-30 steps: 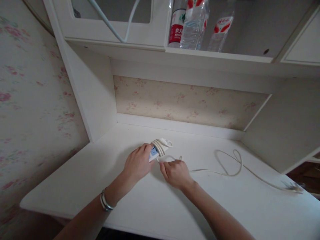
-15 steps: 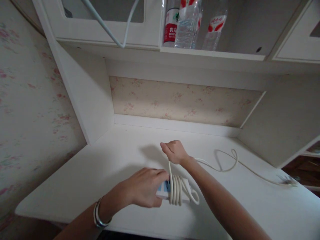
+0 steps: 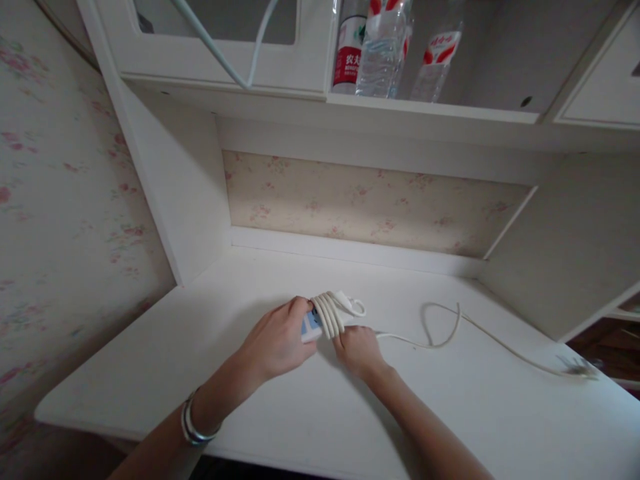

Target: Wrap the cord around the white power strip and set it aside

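Note:
A white and blue power strip (image 3: 311, 327) is gripped at its left end by my left hand (image 3: 280, 337), tilted above the desk. Several turns of its cream power cord (image 3: 327, 315) wrap around the middle of the strip, and a small loop sticks out at its right end. My right hand (image 3: 359, 350) is closed on the cord just below the wrapped turns, close to the strip's lower edge. From behind that hand the cord runs right across the desk, makes a bend, and ends in a plug (image 3: 580, 369) near the right edge.
The white desk (image 3: 200, 373) has a side panel at the left and another at the right. Overhead is a cabinet shelf (image 3: 435, 112) with several plastic bottles (image 3: 379, 63). A pale blue cable (image 3: 215, 50) hangs in front of the left cabinet door.
My right hand has come from above the strip down to below it, drawing the cord round. My left hand has raised and tilted the strip away from me.

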### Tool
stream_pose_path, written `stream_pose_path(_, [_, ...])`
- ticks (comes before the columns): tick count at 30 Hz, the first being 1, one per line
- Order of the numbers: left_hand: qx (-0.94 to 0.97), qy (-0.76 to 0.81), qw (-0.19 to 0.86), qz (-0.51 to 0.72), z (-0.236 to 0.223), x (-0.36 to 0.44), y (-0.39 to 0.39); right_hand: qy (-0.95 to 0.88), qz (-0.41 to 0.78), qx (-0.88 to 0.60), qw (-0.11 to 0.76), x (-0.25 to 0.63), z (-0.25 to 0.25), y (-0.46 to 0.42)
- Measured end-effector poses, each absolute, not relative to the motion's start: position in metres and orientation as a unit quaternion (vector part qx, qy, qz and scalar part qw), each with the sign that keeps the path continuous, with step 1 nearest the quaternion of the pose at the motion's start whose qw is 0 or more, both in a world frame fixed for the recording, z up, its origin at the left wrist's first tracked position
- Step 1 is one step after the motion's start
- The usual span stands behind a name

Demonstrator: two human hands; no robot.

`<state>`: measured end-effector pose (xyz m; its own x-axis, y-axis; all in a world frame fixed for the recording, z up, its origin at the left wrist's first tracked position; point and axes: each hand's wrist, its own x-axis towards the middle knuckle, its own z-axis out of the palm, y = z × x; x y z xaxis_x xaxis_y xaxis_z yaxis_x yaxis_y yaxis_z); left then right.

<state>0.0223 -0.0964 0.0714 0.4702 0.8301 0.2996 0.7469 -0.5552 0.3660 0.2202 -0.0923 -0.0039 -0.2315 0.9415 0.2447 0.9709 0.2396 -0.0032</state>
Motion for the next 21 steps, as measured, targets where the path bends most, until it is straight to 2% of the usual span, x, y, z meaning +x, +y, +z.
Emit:
stream_pose_path(2, [0.847,0.469,0.069,0.239,0.068,0.023,-0.091,-0.786,-0.117,-0.601,0.091,0.219,0.000,-0.098])
stream_pose_path(7, [0.853,0.472,0.012,0.223,0.060,0.022,-0.079,-0.805,-0.173,-0.546,0.153,0.216,0.001,-0.105])
stream_pose_path(21, [0.854,0.502,-0.028,0.130,0.042,0.030,-0.075,-0.823,-0.242,-0.444,0.260,0.212,-0.002,-0.106])
